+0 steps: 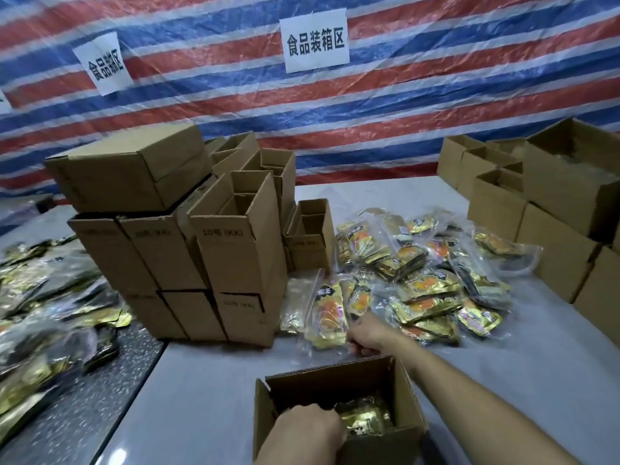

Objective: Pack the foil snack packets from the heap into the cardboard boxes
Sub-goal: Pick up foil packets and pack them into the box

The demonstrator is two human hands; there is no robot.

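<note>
My left hand [310, 431] presses packets flat inside open box [339, 411]; right hand [365, 333] pinches clear bag [327, 317] at heap [419, 273] edge. Lift cleanly, lay flat, fill corners.

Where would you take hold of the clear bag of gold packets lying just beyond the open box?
Probably by the near bottom edge of the clear bag, from the box side: it lies flat with that edge toward the open box, where the right hand is.
</note>
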